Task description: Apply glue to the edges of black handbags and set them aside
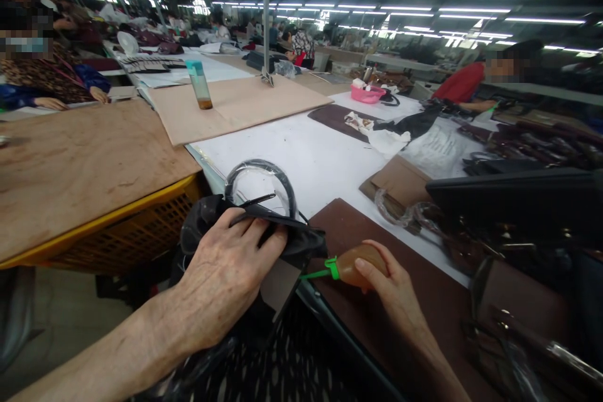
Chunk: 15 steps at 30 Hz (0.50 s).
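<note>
My left hand point(235, 270) grips a black handbag point(200, 220) at the table's edge, its fingers curled over the upper part. The bag's looped handle point(260, 166) is wrapped in clear plastic and stands up behind my knuckles. Closed around a squeeze bottle point(355, 266) of amber liquid is my right hand point(389, 279). The bottle lies nearly level, and its green nozzle point(316, 274) points left at the bag's edge. Whether the tip touches the bag I cannot tell. A brown sheet point(339, 226) lies under the bottle on the white table.
Dark bags point(518, 213) are piled at the right. A yellow crate point(122, 226) stands below the wooden board point(94, 163) at left. A teal-capped bottle point(200, 85) and a pink basket point(367, 93) stand farther back. Co-workers sit at far left and far right.
</note>
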Motion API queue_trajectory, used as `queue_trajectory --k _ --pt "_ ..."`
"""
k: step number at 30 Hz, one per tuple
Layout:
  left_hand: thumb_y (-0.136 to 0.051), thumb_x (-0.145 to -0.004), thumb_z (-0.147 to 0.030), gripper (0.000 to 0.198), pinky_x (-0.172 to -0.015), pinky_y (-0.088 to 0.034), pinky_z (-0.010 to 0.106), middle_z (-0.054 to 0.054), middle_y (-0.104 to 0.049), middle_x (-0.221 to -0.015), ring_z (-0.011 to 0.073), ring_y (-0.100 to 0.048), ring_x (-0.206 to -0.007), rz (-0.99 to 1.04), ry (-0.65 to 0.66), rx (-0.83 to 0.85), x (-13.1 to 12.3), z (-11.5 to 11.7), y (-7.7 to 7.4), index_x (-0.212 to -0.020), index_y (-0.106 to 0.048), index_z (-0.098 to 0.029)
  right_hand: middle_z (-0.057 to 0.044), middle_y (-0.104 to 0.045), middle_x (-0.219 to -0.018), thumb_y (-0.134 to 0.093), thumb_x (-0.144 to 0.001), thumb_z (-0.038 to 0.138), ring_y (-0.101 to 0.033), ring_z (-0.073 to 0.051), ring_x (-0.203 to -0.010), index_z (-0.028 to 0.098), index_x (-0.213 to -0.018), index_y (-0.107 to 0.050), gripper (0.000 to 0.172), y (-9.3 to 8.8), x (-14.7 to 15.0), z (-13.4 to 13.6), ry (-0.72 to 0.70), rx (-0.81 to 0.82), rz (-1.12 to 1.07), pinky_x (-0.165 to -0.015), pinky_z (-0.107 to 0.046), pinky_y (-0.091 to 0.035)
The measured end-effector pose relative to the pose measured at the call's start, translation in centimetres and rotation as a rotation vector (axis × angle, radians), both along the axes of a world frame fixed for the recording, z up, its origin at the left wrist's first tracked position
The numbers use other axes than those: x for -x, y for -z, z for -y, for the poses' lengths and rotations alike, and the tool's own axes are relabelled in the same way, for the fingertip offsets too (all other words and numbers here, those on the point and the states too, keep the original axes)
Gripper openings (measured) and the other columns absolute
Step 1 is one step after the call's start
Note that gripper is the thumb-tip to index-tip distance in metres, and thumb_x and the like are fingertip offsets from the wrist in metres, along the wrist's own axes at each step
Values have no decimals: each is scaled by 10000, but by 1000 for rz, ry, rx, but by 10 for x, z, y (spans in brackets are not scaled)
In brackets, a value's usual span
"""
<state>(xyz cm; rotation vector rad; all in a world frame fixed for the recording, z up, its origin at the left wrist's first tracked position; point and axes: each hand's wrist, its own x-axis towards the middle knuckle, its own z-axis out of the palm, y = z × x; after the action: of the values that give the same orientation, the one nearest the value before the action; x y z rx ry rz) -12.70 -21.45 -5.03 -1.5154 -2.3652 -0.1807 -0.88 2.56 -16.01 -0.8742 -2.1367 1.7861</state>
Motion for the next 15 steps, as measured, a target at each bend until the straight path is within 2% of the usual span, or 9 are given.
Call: queue_trajectory --k 10,15 --pt "-373 -774 -25 357 -864 -401 412 91 -617 -886 214 -564 -832 -72 -7 -52 -5 9 9 -1045 -577 -139 4 -605 -750 -606 -737 469 -521 -181 -551 202 -1135 -516 488 0 -7 11 4 35 22 -488 -276 -440" --pt "-390 -769 -35 350 -855 -403 415 96 -610 -868 217 -561 -812 -69 -6 -24 -5 11 11 -1049 -575 -133 -10 -605 -793 -629 -720 471 -538 -193 -595 199 -1136 -512 510 1 -11 17 -3 53 34 -495 -278 -451"
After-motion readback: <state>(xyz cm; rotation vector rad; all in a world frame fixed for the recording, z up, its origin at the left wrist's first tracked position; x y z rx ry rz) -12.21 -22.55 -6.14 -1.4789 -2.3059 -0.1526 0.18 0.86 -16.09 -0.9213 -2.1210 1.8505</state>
